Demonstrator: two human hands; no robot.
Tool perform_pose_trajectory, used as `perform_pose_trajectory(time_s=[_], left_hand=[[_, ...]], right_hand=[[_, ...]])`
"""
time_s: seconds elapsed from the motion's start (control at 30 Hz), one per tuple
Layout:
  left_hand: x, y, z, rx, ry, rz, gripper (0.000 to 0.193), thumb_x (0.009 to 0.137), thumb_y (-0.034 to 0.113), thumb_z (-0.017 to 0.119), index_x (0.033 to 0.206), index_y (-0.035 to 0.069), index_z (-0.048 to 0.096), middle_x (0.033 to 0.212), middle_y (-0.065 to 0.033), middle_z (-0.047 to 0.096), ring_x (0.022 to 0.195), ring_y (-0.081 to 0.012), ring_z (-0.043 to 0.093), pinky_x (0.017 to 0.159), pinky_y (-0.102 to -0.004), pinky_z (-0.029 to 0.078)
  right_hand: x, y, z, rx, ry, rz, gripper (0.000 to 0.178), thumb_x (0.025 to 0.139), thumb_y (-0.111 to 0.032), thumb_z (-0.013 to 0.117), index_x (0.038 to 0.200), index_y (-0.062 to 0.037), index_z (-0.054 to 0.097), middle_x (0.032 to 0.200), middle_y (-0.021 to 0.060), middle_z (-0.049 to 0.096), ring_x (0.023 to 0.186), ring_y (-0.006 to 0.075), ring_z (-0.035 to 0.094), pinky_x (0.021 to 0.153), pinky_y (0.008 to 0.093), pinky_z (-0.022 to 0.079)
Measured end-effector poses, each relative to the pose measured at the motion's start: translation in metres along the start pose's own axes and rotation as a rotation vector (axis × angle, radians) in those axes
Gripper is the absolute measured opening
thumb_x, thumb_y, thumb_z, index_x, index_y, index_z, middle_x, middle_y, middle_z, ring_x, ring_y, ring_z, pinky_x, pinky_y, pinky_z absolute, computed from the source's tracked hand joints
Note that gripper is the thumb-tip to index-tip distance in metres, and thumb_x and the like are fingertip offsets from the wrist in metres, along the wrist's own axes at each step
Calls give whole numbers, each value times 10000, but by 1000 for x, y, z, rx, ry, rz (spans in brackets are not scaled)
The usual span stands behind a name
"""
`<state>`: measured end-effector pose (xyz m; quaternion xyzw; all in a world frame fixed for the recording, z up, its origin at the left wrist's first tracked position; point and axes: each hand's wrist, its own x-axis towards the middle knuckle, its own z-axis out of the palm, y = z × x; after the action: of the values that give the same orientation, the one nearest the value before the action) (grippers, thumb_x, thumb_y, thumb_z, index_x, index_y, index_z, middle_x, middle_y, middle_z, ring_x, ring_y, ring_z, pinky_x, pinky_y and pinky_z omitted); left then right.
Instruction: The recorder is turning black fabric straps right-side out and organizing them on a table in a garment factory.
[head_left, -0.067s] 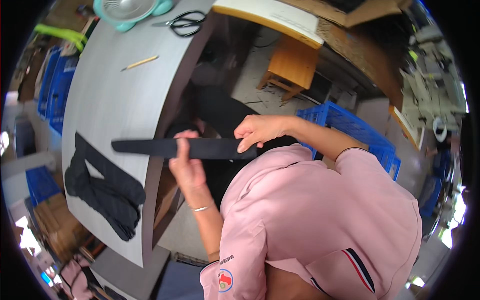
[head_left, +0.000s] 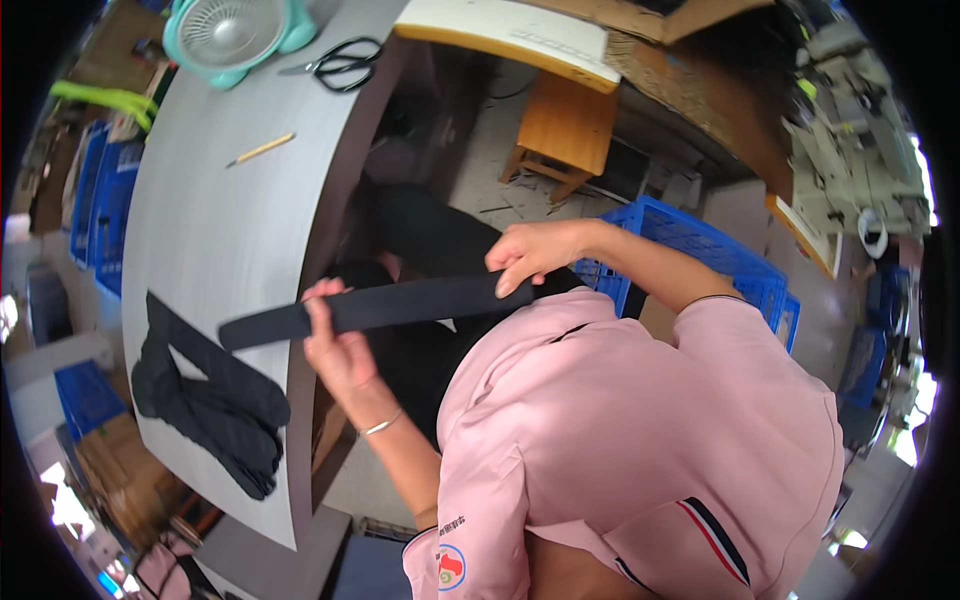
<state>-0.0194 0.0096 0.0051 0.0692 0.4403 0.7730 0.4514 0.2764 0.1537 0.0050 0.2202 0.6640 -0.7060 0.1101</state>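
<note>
A long, flat black strip [head_left: 410, 303], which looks like fabric, stretches between my hands above my lap. Its rounded left end reaches over the edge of the grey table [head_left: 230, 230]. My left hand [head_left: 340, 345] is closed around the strip toward that end, the thumb across its upper side. Close to my body, my right hand [head_left: 535, 255] pinches the other end between thumb and fingers. Beside the strip's left end, a loose pile of similar black fabric pieces [head_left: 205, 400] lies folded on the table.
Farther along the table are a pencil-like stick [head_left: 262, 150], black-handled scissors [head_left: 345, 65] and a turquoise fan-like item [head_left: 225, 35]. A wooden stool [head_left: 568, 125] stands on the floor ahead. Blue crates [head_left: 700, 255] sit at my right; another blue crate [head_left: 118, 205] is beyond the table.
My left hand has slid along the strip toward its left end. The strip now slants, its left end lower in the view. The whole view has shifted slightly.
</note>
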Motion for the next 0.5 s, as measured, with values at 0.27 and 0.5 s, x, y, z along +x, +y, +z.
perform_pose_trajectory(time_s=[0.27,0.5], left_hand=[[-22,-55,58,-117,-154,-319,545,1006,430,542,1265,-49,544,1284,-211,610,1238,-341,570,1081,-466,451],[-63,-112,109,161,-399,-559,669,1051,504,389,1368,-73,515,1470,-177,493,1297,-323,530,1118,-422,393]], right_hand=[[-169,118,-23,182,264,334,227,861,-269,750,896,-54,686,669,-49,556,584,51,497,529,219,412],[-300,258,74,535,543,550,328,838,-195,777,1121,-44,710,1034,47,691,990,133,636,821,283,547]])
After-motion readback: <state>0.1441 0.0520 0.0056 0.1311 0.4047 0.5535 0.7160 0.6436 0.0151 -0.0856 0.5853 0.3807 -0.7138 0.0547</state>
